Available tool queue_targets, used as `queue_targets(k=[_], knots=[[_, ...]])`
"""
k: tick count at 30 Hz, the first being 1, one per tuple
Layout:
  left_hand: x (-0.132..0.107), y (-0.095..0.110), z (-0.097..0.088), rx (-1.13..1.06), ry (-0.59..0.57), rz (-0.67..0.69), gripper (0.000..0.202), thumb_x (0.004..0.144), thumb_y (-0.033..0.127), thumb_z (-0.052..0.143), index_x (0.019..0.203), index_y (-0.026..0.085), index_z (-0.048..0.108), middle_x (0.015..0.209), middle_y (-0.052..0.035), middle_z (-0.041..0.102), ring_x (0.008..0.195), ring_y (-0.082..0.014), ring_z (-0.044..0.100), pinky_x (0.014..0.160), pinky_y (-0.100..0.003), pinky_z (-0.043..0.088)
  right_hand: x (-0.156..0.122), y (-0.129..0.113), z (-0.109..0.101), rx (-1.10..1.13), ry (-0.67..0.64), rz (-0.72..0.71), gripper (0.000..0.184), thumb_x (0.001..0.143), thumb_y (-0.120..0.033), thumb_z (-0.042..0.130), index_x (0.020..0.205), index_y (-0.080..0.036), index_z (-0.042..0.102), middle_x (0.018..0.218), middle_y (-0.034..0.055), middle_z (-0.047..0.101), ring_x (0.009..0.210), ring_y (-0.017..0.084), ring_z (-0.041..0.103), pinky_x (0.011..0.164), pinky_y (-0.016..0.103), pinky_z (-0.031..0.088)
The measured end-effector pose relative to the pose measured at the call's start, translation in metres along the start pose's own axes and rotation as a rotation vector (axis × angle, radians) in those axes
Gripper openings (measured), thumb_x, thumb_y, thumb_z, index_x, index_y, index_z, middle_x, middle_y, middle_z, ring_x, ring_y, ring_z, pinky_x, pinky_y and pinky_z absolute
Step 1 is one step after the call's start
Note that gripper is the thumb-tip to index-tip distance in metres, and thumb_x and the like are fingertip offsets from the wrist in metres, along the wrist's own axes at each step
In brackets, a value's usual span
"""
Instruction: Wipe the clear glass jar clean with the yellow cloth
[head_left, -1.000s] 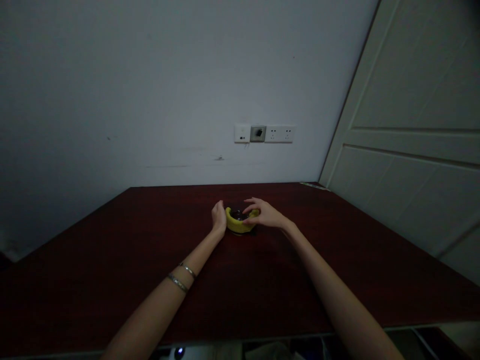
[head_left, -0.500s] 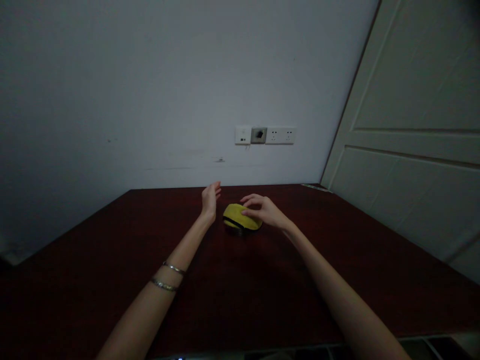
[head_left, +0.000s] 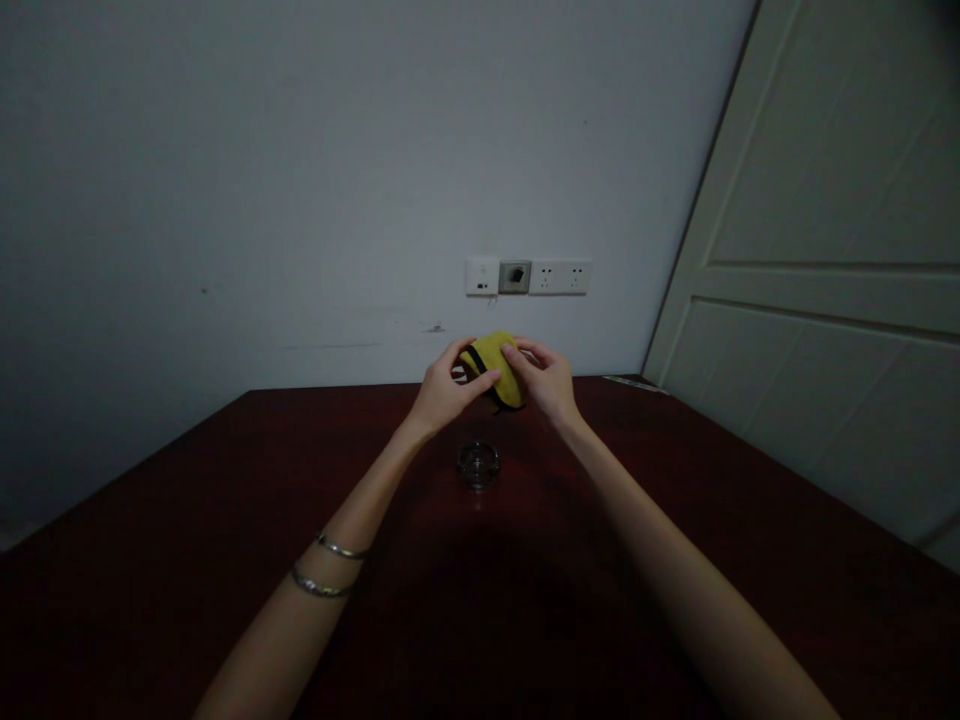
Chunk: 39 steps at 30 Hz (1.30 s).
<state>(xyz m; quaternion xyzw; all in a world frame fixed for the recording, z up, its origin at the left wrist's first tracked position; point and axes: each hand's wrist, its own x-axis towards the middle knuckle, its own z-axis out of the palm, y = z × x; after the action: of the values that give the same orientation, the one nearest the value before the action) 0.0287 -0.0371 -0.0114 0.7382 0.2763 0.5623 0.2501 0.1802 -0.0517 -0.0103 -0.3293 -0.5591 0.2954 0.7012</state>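
Cloth (head_left: 492, 356), yellow, black-trimmed, pinched by left hand (head_left: 439, 395) and right hand (head_left: 553, 386); glass ashtray (head_left: 478, 464), six o'clock of it. Step: apparently handling aloft; next move needs steady pinch.

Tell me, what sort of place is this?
Probably a room in a home or small office: a broad, dark-red tabletop meets a plain, pale wall bearing a row of white and grey rectangular socket plates, and a pale, panelled door or cupboard front stands at right.
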Motion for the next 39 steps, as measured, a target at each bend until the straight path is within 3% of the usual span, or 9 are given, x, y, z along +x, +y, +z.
queue_targets(k=[4,7,12,17,20,24,31,34,39], knots=[[0.004,-0.001,0.011,-0.018,-0.028,0.001,0.041,0.070,0.029,0.071,0.105,0.011,0.059,0.096,-0.0097,0.068,0.082,-0.0178,0.063,0.075,-0.033,0.052,0.004,0.003,-0.003,0.006,0.047,0.003,0.036,0.067,-0.048,0.070,0.086,-0.018,0.065,0.093,0.0071,0.069,0.085,0.020,0.066,0.082,0.039,0.053],[0.007,0.001,0.012,-0.132,-0.008,-0.039,0.031,0.069,0.022,0.068,0.097,0.011,0.062,0.094,-0.0087,0.069,0.084,-0.0179,0.064,0.080,-0.035,0.052,0.008,0.003,-0.009,0.011,0.025,-0.044,0.043,0.065,-0.047,0.072,0.096,-0.020,0.061,0.105,0.0085,0.066,0.095,0.021,0.065,0.086,0.038,0.052],[0.008,0.004,0.007,-0.283,0.069,-0.091,0.028,0.069,0.023,0.069,0.094,0.011,0.063,0.095,-0.0081,0.069,0.085,-0.0176,0.064,0.083,-0.034,0.051,0.011,-0.002,-0.019,-0.027,-0.251,0.072,0.072,0.060,-0.038,0.078,0.124,-0.022,0.050,0.123,0.0116,0.061,0.101,0.022,0.064,0.089,0.041,0.052],[0.007,0.005,-0.001,-0.174,0.113,-0.058,0.025,0.069,0.026,0.070,0.088,0.012,0.063,0.090,-0.0067,0.069,0.084,-0.0176,0.064,0.081,-0.033,0.051,0.004,-0.011,-0.019,-0.115,-0.439,0.123,0.049,0.066,-0.034,0.075,0.110,-0.018,0.063,0.109,0.0075,0.070,0.091,0.021,0.067,0.089,0.042,0.052],[0.008,0.000,-0.006,-0.094,0.015,-0.087,0.027,0.070,0.032,0.070,0.089,0.013,0.064,0.092,-0.0088,0.069,0.086,-0.0190,0.064,0.083,-0.035,0.050,0.005,-0.014,-0.024,-0.191,-0.396,0.138,0.040,0.064,-0.031,0.075,0.100,-0.016,0.068,0.100,0.0071,0.072,0.084,0.020,0.067,0.085,0.041,0.052],[-0.001,-0.025,-0.013,-0.080,-0.158,-0.245,0.053,0.071,0.042,0.068,0.114,0.012,0.058,0.114,-0.0168,0.064,0.104,-0.0248,0.062,0.091,-0.041,0.048,0.017,-0.012,-0.038,-0.152,-0.213,0.211,0.033,0.057,-0.030,0.079,0.085,-0.016,0.069,0.085,0.0058,0.073,0.077,0.020,0.066,0.079,0.037,0.052],[-0.056,-0.073,-0.018,0.293,-0.513,-0.480,0.092,0.058,0.055,0.074,0.134,0.013,0.043,0.142,-0.0216,0.043,0.130,-0.0350,0.043,0.108,-0.047,0.033,0.029,0.006,-0.056,0.060,-0.041,0.284,0.030,0.063,-0.033,0.071,0.086,-0.017,0.062,0.082,0.0060,0.071,0.073,0.020,0.067,0.074,0.037,0.055],[-0.076,-0.079,-0.010,0.347,-0.497,-0.495,0.095,0.053,0.056,0.076,0.130,0.009,0.047,0.138,-0.0243,0.046,0.128,-0.0385,0.043,0.107,-0.048,0.033,0.031,0.013,-0.058,0.110,-0.022,0.288,0.028,0.064,-0.031,0.067,0.086,-0.016,0.062,0.083,0.0079,0.071,0.078,0.023,0.068,0.077,0.040,0.055],[-0.094,-0.086,0.008,0.342,-0.390,-0.473,0.101,0.044,0.059,0.081,0.128,0.013,0.049,0.132,-0.0204,0.052,0.126,-0.0411,0.044,0.106,-0.051,0.032,0.032,0.019,-0.058,0.161,0.021,0.304,0.024,0.063,-0.027,0.066,0.085,-0.016,0.062,0.083,0.0078,0.072,0.079,0.024,0.068,0.077,0.041,0.056]])
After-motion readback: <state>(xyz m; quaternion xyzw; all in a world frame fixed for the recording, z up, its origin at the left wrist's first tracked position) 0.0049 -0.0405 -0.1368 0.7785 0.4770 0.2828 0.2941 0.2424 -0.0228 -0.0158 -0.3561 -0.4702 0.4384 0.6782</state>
